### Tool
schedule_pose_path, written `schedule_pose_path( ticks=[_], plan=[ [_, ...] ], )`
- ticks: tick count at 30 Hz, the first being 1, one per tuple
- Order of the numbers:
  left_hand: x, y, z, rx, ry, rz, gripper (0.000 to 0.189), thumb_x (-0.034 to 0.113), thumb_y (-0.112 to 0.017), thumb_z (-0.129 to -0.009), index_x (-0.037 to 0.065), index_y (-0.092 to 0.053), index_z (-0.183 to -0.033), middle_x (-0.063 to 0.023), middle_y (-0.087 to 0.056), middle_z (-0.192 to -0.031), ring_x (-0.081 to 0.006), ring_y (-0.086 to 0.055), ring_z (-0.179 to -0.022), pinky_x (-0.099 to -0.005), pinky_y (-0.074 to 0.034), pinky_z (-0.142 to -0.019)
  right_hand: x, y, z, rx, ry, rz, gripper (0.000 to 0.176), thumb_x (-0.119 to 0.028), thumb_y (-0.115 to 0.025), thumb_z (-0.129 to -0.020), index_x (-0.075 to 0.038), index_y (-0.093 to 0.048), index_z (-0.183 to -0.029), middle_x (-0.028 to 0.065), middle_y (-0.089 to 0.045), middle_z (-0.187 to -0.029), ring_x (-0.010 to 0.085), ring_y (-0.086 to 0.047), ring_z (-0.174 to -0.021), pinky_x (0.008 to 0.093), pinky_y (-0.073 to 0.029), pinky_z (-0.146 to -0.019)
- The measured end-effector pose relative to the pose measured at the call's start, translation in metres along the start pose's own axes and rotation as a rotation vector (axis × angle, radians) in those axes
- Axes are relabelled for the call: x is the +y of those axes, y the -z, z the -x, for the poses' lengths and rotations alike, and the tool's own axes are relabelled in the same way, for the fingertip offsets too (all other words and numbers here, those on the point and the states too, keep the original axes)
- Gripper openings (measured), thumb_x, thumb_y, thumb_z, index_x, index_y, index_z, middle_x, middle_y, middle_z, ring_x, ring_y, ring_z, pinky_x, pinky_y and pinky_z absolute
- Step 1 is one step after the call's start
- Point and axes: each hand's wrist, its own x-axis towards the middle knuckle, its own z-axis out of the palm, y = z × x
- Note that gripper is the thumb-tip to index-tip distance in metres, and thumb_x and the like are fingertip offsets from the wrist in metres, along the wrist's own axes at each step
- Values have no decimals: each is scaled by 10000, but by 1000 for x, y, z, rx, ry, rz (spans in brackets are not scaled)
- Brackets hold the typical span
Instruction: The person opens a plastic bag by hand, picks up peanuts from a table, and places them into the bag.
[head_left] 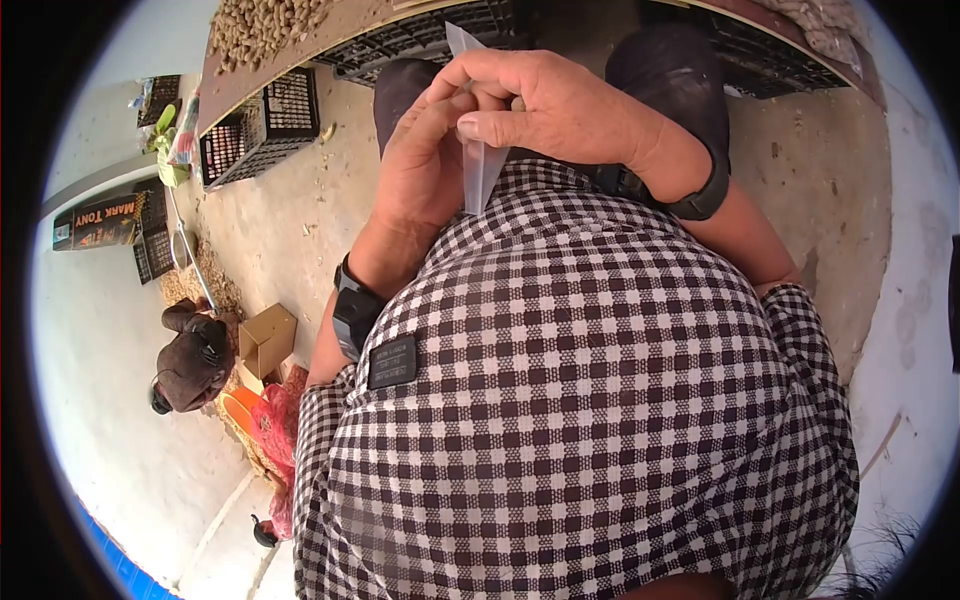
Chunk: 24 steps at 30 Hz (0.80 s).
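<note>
In front of my lap, both hands meet around a narrow translucent plastic bag (482, 180). Its upper end sticks out above the knuckles, and its lower end hangs toward the checked shirt. My left hand (425, 145) has its fingers pinched together at the bag's middle. From the other side my right hand (555, 105) curls over, thumb pressed on the plastic and fingers bent toward the left fingertips. A small brownish bit shows between the right thumb and forefinger; what it is I cannot make out. Each wrist wears a dark band.
Peanuts (265, 32) lie heaped on the table (345, 28) at upper left. Black plastic crates (290, 105) stand below it. Over at the left, another person (195, 365) is near a cardboard box (267, 340) and an orange container (240, 408).
</note>
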Motion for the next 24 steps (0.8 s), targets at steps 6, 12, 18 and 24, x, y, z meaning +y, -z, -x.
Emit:
schedule_pose_path(
  ticks=[6, 12, 18, 24],
  plan=[
    [-1, 2, 4, -99, -115, 38, 137, 125, -525, -957, 23, -593, -1020, -30, -603, -837, -107, -567, -763, -242, -463, -744, 6, -6, 0, 18, 50, -221, 309, -234, -558, -957, -34, -546, -1193, 9, -589, -722, 90, -614, -730, 255, -486, -685],
    [3, 6, 14, -144, -148, 20, 114, 141, -548, -953, 37, -594, -952, -34, -609, -816, -112, -576, -754, -243, -467, -745, -6, -11, -1, 27, 76, -91, 304, -238, -544, -966, -39, -528, -1195, 23, -611, -725, 95, -620, -706, 253, -488, -687],
    [6, 4, 21, -81, -144, 21, 124, 147, -553, -952, 36, -607, -952, -32, -618, -803, -107, -584, -722, -235, -478, -693, -11, -15, -1, 10, 78, -93, 274, -212, -544, -955, -43, -535, -1170, 13, -605, -718, 86, -609, -699, 248, -479, -673],
    [2, 6, 21, -126, -162, 43, 151, 180, -557, -952, 39, -610, -952, -21, -611, -802, -90, -577, -717, -219, -476, -677, -10, -18, 2, 32, 121, -105, 246, -159, -536, -935, -47, -550, -1153, -11, -564, -710, 67, -578, -700, 224, -466, -655]
  ],
)
